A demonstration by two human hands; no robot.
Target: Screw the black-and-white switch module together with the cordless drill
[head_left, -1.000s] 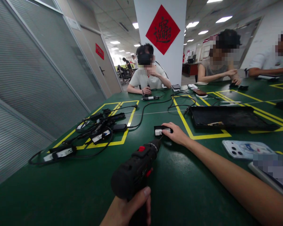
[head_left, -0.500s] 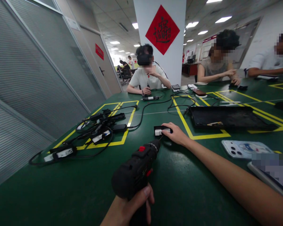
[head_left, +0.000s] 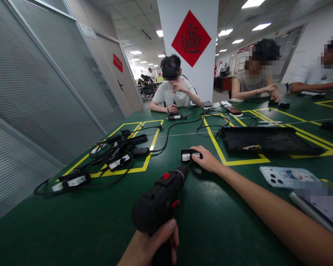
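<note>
Gripping a black drill by its handle in the left hand, with fingers curled around it; on its side, lettering too small to read. To the drill's right, past the right forearm, a pale-edged device with a blurred screen, then a phone in a light blue case with a printed figure. Just beyond the drill's tip, pinching a small black-and-white piece against the green desk in the right hand; impossible to tell whether touched by the bit. Left of the drill and beyond, a heap of black cables. Beyond the drill, rightward, a black tray holding a small yellowish scrap. Farther beyond the drill, a seated person in a headset; behind, on a white pillar, a red diamond poster with black Chinese characters.
</note>
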